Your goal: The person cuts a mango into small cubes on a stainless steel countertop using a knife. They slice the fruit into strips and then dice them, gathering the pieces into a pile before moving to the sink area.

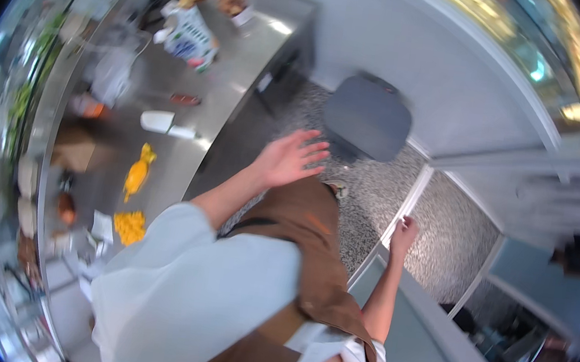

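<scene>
My left hand (295, 160) is held out with its fingers apart and nothing in it, above the brown apron and beside the steel counter (195, 161). Fingers curled, my right hand (404, 235) is by the white frame edge (411, 202) of a low partition; whether it touches the edge or pinches something small cannot be told. On the counter are a white spatula (157, 122), a knife-like tool's reddish-brown handle (186, 99), a yellow bag-like thing with a twisted end (138, 173) and a heap of yellow pieces (129, 227).
A grey lidded bin (367, 117) stands on the speckled floor (367, 212) ahead. Farther along the counter are a printed plastic bag (189, 38) and a tub of brown pieces (235, 7). A cardboard box (75, 148) sits towards the back. A frosted panel (420, 338) rises at my right.
</scene>
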The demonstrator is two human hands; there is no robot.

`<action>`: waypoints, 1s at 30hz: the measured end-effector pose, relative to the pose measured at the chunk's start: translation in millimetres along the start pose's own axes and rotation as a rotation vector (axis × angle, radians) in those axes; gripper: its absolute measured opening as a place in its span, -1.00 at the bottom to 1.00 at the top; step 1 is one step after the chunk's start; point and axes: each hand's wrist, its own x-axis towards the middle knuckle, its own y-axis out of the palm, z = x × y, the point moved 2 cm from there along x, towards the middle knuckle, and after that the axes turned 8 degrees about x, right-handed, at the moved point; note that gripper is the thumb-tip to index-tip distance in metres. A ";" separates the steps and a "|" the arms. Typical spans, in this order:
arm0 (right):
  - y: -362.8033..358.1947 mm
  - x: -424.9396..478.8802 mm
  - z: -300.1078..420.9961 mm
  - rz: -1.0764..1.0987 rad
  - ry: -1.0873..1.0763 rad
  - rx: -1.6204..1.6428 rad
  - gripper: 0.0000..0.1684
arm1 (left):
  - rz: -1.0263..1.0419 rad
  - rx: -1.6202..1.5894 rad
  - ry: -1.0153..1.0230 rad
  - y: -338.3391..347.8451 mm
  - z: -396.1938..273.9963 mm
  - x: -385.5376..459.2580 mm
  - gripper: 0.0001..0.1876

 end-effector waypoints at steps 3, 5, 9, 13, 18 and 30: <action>-21.5 7.5 -25.5 0.126 0.058 -0.018 -0.75 | -0.191 -0.066 0.074 -41.3 9.0 28.9 -0.73; -53.0 2.4 -54.2 0.142 0.162 -0.065 -0.79 | -0.245 -0.070 0.145 -57.6 18.5 38.1 -0.83; -52.5 10.1 -81.6 0.298 0.251 -0.108 -0.76 | -0.568 -0.121 0.268 -82.1 31.4 -7.9 -0.83; 18.4 36.5 -52.3 0.508 0.024 -0.061 -0.77 | -0.709 -0.144 0.476 -120.5 48.7 -84.4 -0.79; 125.6 35.1 55.9 0.867 -0.254 -0.065 -0.74 | -0.830 -0.306 0.731 -141.0 71.3 -192.9 -0.69; 372.2 -181.3 333.1 1.487 -0.728 0.049 -0.68 | -1.205 -0.097 0.998 -245.9 51.6 -358.0 -0.66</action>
